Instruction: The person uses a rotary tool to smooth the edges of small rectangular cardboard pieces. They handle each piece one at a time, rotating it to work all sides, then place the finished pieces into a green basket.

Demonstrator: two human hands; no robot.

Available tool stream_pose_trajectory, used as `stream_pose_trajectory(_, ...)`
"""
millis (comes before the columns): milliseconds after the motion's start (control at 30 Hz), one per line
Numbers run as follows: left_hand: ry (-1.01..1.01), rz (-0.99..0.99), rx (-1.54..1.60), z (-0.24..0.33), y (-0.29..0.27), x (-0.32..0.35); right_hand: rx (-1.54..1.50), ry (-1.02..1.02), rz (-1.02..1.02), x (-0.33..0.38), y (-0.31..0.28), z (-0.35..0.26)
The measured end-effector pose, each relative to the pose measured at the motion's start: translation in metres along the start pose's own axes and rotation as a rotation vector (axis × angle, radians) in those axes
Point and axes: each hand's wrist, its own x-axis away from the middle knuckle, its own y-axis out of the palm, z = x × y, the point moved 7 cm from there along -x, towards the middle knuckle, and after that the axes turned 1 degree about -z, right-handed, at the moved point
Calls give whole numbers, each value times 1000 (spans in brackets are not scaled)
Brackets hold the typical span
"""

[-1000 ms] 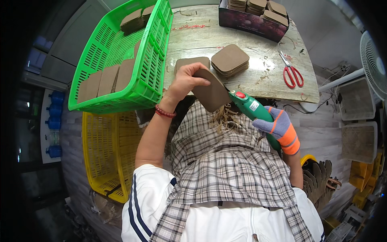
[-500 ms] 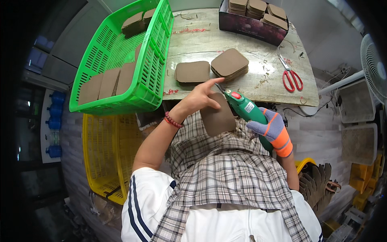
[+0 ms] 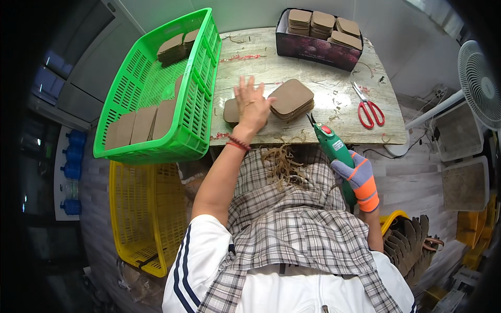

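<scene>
The person wears a white top point(image 3: 292, 292) with dark navy stripes point(image 3: 186, 259) along the left sleeve, under a checked apron point(image 3: 297, 235) in pale, grey and black. A red beaded bracelet point(image 3: 239, 142) encircles the left wrist. The right hand point(image 3: 359, 176) is fitted with a grey-violet glove point(image 3: 360, 180) bearing orange bands.

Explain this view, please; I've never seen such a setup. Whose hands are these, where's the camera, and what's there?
The hands are a person's; there is no robot. The camera is a wide fisheye worn on the head, looking down, so straight edges bend. The gloved right hand grips green electric shears. The bare left hand spreads over a low stack of brown pads; whether it touches them is unclear. Also on the table are a taller stack of brown pads, red-handled scissors and a dark box holding more pads. A green plastic crate with further pads stands at the left.
</scene>
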Motion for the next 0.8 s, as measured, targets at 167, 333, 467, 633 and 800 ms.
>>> stream_pose_trajectory(167,-30,-203,32,23,25,-9,-17,-23,18,-2,-7,8)
stream_pose_trajectory(333,-78,-11,305,33,4,-13,-39,6,59,0,-8,5)
stream_pose_trajectory(467,-382,-66,836,20,15,-10,-38,-24,86,-3,-12,7)
stream_pose_trajectory(633,-659,96,1912,50,10,10,-65,-51,113,-3,-13,4)
stream_pose_trajectory(800,-717,145,2243,71,18,20,-71,-75,129,1,-4,-11)
